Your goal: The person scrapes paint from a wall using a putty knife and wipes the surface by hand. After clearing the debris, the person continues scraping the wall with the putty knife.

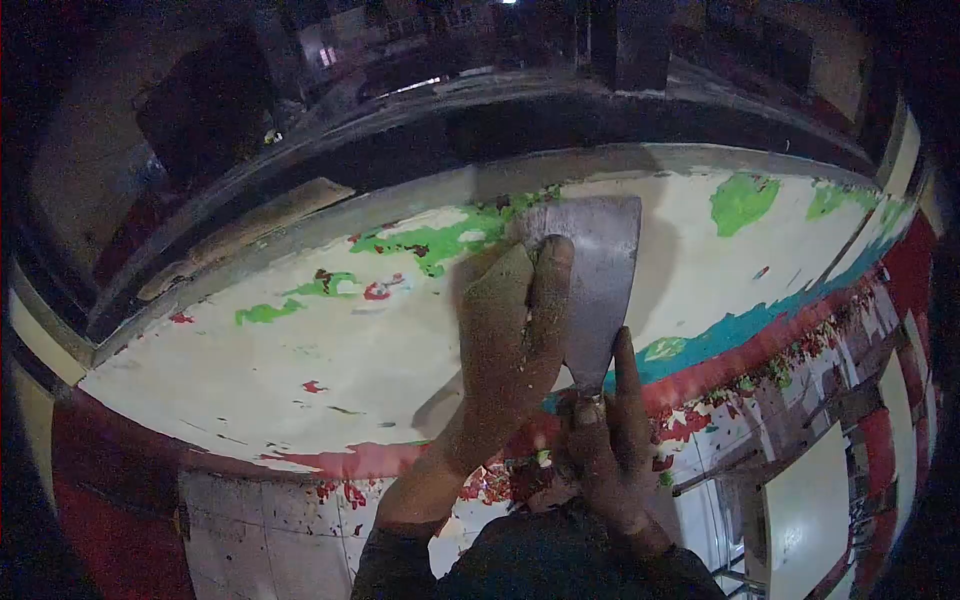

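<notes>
A wide metal scraper (pixel 605 270) stands blade-up against a cream panel (pixel 400 360) marked with green, red and teal paint patches. Its handle is wrapped by my right hand (pixel 600 450), with one finger stretched up along the blade's lower edge. My left hand (pixel 520 320) is at the left side of the blade, its fingers pointing up and at least one lying against the metal. Something pale and flat lies at the left hand's fingers, too unclear to name. The blade's upper edge is near the green patches at the panel's top.
A dark frame (pixel 450 130) curves above the panel, with a dim space behind. A loose strip (pixel 260 235) rests along the upper left ledge. Paint flakes (pixel 350 492) litter the tiled floor (pixel 290 520) below. A white board (pixel 808 510) stands at the lower right.
</notes>
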Demonstrator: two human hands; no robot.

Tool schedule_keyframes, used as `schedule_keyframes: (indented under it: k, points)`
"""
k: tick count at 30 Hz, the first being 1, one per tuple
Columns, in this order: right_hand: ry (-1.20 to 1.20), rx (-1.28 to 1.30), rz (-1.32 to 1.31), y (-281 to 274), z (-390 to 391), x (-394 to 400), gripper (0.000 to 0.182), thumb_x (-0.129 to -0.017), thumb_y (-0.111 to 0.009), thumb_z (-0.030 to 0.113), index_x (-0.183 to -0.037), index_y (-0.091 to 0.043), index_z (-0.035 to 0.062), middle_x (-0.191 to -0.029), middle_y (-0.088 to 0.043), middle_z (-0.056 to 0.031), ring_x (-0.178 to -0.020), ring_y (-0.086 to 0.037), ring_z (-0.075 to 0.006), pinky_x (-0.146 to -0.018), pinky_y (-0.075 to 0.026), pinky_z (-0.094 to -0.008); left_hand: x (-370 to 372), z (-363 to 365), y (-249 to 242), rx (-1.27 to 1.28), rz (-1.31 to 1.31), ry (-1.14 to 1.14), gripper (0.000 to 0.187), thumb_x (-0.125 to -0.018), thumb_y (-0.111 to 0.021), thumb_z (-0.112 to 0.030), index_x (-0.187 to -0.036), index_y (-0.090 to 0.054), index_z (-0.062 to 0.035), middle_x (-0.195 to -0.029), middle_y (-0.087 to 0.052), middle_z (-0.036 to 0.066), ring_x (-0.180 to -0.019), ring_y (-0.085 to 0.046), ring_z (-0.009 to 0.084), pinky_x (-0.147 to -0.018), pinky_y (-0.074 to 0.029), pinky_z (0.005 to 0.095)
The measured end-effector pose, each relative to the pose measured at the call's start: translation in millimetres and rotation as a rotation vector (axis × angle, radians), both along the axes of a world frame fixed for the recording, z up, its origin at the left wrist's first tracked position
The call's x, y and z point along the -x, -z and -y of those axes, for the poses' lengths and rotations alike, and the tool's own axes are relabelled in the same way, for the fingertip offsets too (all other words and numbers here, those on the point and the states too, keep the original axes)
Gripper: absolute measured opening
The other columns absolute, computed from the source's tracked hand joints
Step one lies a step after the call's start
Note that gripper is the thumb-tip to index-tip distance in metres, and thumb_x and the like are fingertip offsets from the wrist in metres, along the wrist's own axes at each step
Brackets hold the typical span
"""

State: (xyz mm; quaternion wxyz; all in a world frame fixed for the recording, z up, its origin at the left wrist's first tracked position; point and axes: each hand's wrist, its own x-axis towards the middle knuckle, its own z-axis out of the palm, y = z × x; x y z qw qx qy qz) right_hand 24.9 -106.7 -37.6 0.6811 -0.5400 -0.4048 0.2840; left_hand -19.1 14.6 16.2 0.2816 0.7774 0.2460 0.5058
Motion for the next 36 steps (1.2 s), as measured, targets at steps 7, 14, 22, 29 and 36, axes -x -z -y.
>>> schedule_keyframes:
  k: [7, 14, 22, 29, 36]
  points:
    - [-0.042, -0.011, -0.115, -0.8, 0.8, -1.7, 0.06, -0.088, -0.038, 0.02, -0.132, -0.003, -0.0023, -0.065, -0.046, -0.0032, -0.052, -0.042, -0.0075, -0.045, -0.036, -0.0216, -4.6, 0.6, 2.7, -0.131, 0.078, -0.037, 0.028, -0.085, -0.047, -0.023, -0.075, -0.052, 0.0024, -0.068, -0.05, 0.014, -0.065, -0.048, 0.0271, -0.062, -0.037, 0.0376]
    - [-0.008, -0.061, -0.046, 1.1, -0.9, -0.4, 0.062, -0.088, -0.041, 0.017, -0.134, -0.002, 0.0038, -0.062, -0.042, -0.0017, -0.047, -0.039, -0.0058, -0.042, -0.034, -0.0187, -4.8, -1.6, -0.5, -0.249, 0.092, -0.067, 0.019, -0.082, -0.05, -0.011, -0.069, -0.05, 0.0022, -0.061, -0.047, 0.015, -0.06, -0.046, 0.0308, -0.06, -0.036, 0.037]
    - [-0.029, -0.004, -0.065, -1.4, 6.5, -0.2, 0.059, -0.089, -0.037, 0.019, -0.133, -0.004, -0.0019, -0.064, -0.046, -0.0024, -0.052, -0.042, -0.008, -0.047, -0.036, -0.0216, -1.3, 5.2, 4.2, -0.062, 0.016, -0.006, 0.024, -0.085, -0.045, -0.019, -0.086, -0.055, 0.0029, -0.071, -0.048, 0.017, -0.076, -0.045, 0.0294, -0.073, -0.036, 0.039]
    - [-0.001, -0.064, -0.004, 5.5, 1.9, -6.1, 0.057, -0.089, -0.036, 0.018, -0.132, -0.007, -0.0033, -0.07, -0.048, -0.0036, -0.056, -0.043, -0.008, -0.048, -0.037, -0.0226, -0.6, 4.7, 8.9, 0.048, -0.008, 0.061, 0.026, -0.086, -0.044, -0.022, -0.082, -0.053, 0.0018, -0.075, -0.048, 0.017, -0.073, -0.045, 0.0292, -0.073, -0.036, 0.0379]
    - [-0.014, -0.038, -0.048, 8.6, 4.7, -8.5, 0.057, -0.089, -0.037, 0.018, -0.132, -0.007, -0.0036, -0.068, -0.047, -0.0034, -0.053, -0.043, -0.0081, -0.048, -0.037, -0.0223, -5.7, 5.3, 4.4, 0.011, -0.019, 0.046, 0.028, -0.086, -0.042, -0.022, -0.074, -0.048, 0.002, -0.075, -0.048, 0.016, -0.073, -0.046, 0.0263, -0.066, -0.036, 0.0363]
